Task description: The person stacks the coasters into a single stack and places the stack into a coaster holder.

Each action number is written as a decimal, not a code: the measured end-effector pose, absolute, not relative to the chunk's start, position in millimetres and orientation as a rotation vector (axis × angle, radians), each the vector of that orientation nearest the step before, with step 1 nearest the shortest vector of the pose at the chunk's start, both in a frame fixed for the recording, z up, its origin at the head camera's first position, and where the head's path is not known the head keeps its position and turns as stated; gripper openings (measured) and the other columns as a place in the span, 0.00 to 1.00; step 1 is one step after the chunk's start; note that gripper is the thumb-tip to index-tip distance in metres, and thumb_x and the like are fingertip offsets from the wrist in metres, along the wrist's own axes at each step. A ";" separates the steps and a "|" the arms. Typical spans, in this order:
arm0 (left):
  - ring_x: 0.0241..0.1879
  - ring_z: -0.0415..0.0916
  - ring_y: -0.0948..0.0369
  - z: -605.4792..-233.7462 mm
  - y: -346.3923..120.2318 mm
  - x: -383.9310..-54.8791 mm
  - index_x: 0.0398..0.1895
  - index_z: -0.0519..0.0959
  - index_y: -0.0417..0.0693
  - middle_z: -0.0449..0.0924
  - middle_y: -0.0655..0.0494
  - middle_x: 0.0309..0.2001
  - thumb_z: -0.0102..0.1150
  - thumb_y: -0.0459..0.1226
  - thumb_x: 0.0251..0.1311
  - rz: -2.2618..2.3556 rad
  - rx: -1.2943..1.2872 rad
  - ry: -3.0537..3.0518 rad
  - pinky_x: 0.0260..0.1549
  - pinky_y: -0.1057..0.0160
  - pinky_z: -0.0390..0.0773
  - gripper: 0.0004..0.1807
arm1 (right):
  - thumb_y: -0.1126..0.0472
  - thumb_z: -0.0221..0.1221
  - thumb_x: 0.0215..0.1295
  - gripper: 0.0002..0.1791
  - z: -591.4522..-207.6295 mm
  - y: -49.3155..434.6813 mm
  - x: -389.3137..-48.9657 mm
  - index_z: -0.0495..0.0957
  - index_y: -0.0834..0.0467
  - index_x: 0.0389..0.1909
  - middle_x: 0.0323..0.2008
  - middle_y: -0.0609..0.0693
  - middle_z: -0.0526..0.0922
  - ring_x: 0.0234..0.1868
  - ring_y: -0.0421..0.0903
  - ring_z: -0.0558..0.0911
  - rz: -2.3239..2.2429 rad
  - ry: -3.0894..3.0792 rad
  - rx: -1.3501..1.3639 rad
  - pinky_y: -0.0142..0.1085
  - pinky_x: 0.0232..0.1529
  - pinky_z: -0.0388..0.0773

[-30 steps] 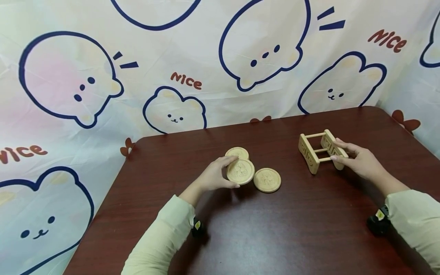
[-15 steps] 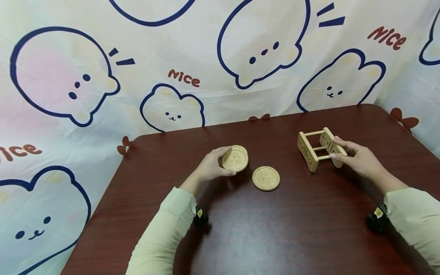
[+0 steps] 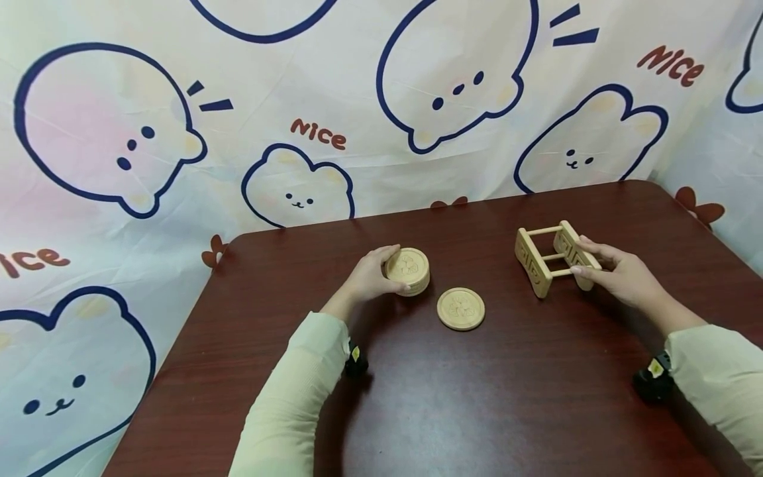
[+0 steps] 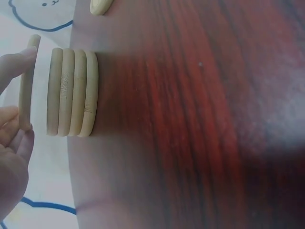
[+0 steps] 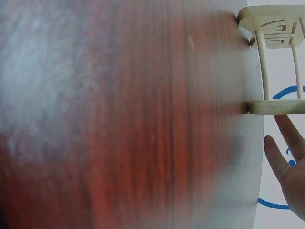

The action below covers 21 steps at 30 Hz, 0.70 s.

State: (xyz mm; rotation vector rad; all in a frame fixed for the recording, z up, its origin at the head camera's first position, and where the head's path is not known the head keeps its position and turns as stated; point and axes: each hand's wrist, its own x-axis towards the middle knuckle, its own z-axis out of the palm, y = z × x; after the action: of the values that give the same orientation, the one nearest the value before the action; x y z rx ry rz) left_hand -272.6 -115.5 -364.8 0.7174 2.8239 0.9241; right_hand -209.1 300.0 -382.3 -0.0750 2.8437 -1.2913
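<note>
Lining up: left hand [image 3: 372,275], grip pinching a carved wooden coaster [image 4: 27,90], has moved over the four-coaster stack [image 4: 72,93], gap remaining, so alignment looks good. Loose coaster [image 3: 461,309] unmoved on desk [image 3: 536,371]. Right hand [image 3: 626,278], fingers straight, touches wooden rack [image 3: 533,264].

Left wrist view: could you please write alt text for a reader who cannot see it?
A left hand pinches a wooden disc just apart from a stack of four similar discs on a dark red-brown table.
</note>
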 end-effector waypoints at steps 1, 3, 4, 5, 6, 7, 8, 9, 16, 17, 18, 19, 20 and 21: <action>0.59 0.54 0.56 -365.1 -115.0 -273.7 0.61 0.59 0.42 0.59 0.49 0.60 0.68 0.44 0.37 0.927 0.708 2.823 0.54 0.59 0.57 0.45 | 0.44 0.54 0.54 0.39 -382.4 300.1 -209.0 0.55 0.58 0.63 0.64 0.55 0.48 0.58 0.61 0.57 -1.292 2.847 -0.074 0.54 0.49 0.59; 0.59 0.54 0.56 -365.9 -114.3 -275.7 0.61 0.59 0.42 0.59 0.49 0.60 0.68 0.44 0.37 0.923 0.691 2.825 0.54 0.59 0.57 0.46 | 0.44 0.54 0.54 0.39 -382.7 300.0 -209.1 0.55 0.58 0.63 0.64 0.55 0.47 0.58 0.61 0.57 -1.295 2.846 -0.074 0.53 0.49 0.59; 0.59 0.54 0.56 -366.2 -114.0 -276.6 0.61 0.59 0.42 0.58 0.49 0.60 0.68 0.44 0.37 0.920 0.686 2.826 0.54 0.58 0.56 0.46 | 0.44 0.54 0.54 0.39 -382.7 299.9 -209.1 0.55 0.58 0.63 0.64 0.55 0.47 0.58 0.61 0.58 -1.296 2.845 -0.073 0.53 0.49 0.60; 0.59 0.53 0.55 -366.6 -113.8 -277.4 0.62 0.59 0.41 0.58 0.49 0.60 0.68 0.44 0.37 0.919 0.680 2.825 0.54 0.58 0.56 0.46 | 0.44 0.54 0.54 0.39 -382.7 299.9 -209.1 0.55 0.58 0.63 0.64 0.55 0.47 0.58 0.61 0.58 -1.298 2.843 -0.071 0.53 0.49 0.60; 0.59 0.53 0.55 -366.8 -113.6 -278.0 0.62 0.58 0.41 0.58 0.49 0.60 0.68 0.45 0.37 0.917 0.675 2.824 0.54 0.58 0.56 0.46 | 0.44 0.54 0.54 0.39 -382.7 299.9 -209.1 0.54 0.58 0.63 0.64 0.55 0.47 0.58 0.61 0.57 -1.298 2.841 -0.072 0.54 0.49 0.59; 0.59 0.53 0.55 -367.1 -113.6 -278.8 0.62 0.58 0.41 0.58 0.49 0.60 0.68 0.45 0.37 0.914 0.670 2.825 0.55 0.58 0.56 0.46 | 0.43 0.54 0.54 0.39 -382.7 299.8 -209.3 0.54 0.58 0.63 0.64 0.55 0.47 0.58 0.61 0.57 -1.298 2.839 -0.073 0.54 0.49 0.59; 0.59 0.53 0.55 -367.1 -113.6 -279.5 0.62 0.58 0.41 0.58 0.49 0.60 0.68 0.45 0.37 0.914 0.665 2.825 0.55 0.58 0.56 0.46 | 0.44 0.54 0.54 0.39 -382.4 299.7 -209.3 0.54 0.58 0.63 0.64 0.55 0.47 0.58 0.61 0.57 -1.300 2.837 -0.073 0.54 0.49 0.59; 0.59 0.53 0.55 -367.3 -113.5 -280.3 0.62 0.58 0.41 0.58 0.49 0.60 0.68 0.45 0.37 0.913 0.663 2.825 0.55 0.58 0.56 0.46 | 0.44 0.54 0.54 0.39 -382.1 299.7 -209.2 0.54 0.58 0.63 0.64 0.55 0.47 0.58 0.61 0.57 -1.302 2.838 -0.073 0.54 0.49 0.59; 0.59 0.54 0.56 -368.6 -112.8 -284.4 0.62 0.58 0.40 0.58 0.49 0.60 0.68 0.46 0.37 0.915 0.649 2.822 0.55 0.59 0.56 0.46 | 0.44 0.54 0.54 0.39 -380.4 298.5 -208.9 0.55 0.58 0.63 0.63 0.56 0.48 0.58 0.61 0.56 -1.298 2.842 -0.079 0.53 0.49 0.59; 0.59 0.54 0.56 -369.0 -112.7 -284.8 0.62 0.58 0.40 0.58 0.49 0.60 0.68 0.46 0.37 0.914 0.650 2.821 0.55 0.59 0.56 0.46 | 0.44 0.54 0.54 0.39 -380.3 298.5 -208.7 0.55 0.57 0.63 0.63 0.55 0.48 0.58 0.61 0.57 -1.290 2.847 -0.080 0.48 0.49 0.62; 0.59 0.54 0.55 -369.5 -112.4 -285.1 0.61 0.58 0.40 0.58 0.48 0.60 0.68 0.45 0.37 0.913 0.651 2.820 0.55 0.59 0.56 0.46 | 0.44 0.54 0.54 0.38 -380.2 298.5 -208.4 0.55 0.57 0.63 0.63 0.55 0.49 0.58 0.60 0.57 -1.282 2.856 -0.081 0.41 0.49 0.65; 0.59 0.54 0.56 -370.0 -112.3 -285.5 0.61 0.58 0.40 0.59 0.48 0.60 0.68 0.45 0.37 0.911 0.652 2.818 0.55 0.59 0.56 0.46 | 0.44 0.54 0.54 0.38 -380.2 298.5 -208.1 0.56 0.57 0.63 0.63 0.55 0.49 0.58 0.60 0.58 -1.274 2.863 -0.081 0.34 0.47 0.67; 0.59 0.54 0.56 -370.5 -112.2 -285.7 0.61 0.58 0.40 0.59 0.48 0.60 0.68 0.45 0.38 0.909 0.652 2.815 0.55 0.59 0.56 0.46 | 0.44 0.54 0.54 0.38 -380.3 298.6 -207.9 0.56 0.57 0.62 0.63 0.55 0.50 0.58 0.59 0.58 -1.266 2.870 -0.083 0.27 0.44 0.66; 0.59 0.54 0.56 -371.0 -112.2 -285.9 0.61 0.58 0.40 0.59 0.48 0.60 0.68 0.45 0.38 0.907 0.653 2.813 0.55 0.59 0.56 0.46 | 0.44 0.54 0.54 0.38 -380.5 298.6 -207.8 0.56 0.57 0.62 0.63 0.55 0.50 0.57 0.59 0.59 -1.258 2.877 -0.085 0.21 0.40 0.65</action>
State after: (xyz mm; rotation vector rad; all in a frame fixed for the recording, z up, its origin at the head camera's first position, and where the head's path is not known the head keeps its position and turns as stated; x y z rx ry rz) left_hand -285.9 -112.2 -371.0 0.6531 2.8133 0.9070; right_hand -207.8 298.6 -380.5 -0.0845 2.8769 -1.2582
